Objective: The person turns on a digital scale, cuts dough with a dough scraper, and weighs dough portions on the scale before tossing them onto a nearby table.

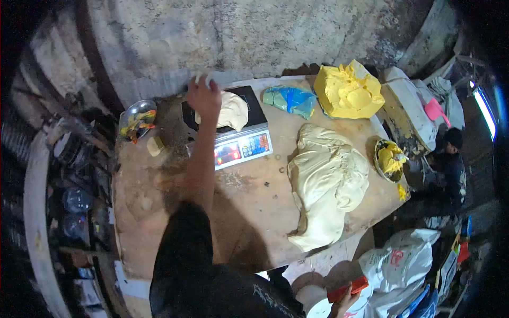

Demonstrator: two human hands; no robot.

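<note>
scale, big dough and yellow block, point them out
scale point(243, 147), head view, on its control panel
big dough point(330, 183), head view, around its middle
yellow block point(347, 95), head view, near its centre

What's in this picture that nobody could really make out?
In the head view:
- Scale reading: blurred by glare, partly behind the left forearm.
- Dough on the scale: left side partly hidden by the left hand.
- Red object: partly covered by the right hand.
- Right wrist: cut off by the bottom edge.
- Sack lettering: too small and blurred.
</note>
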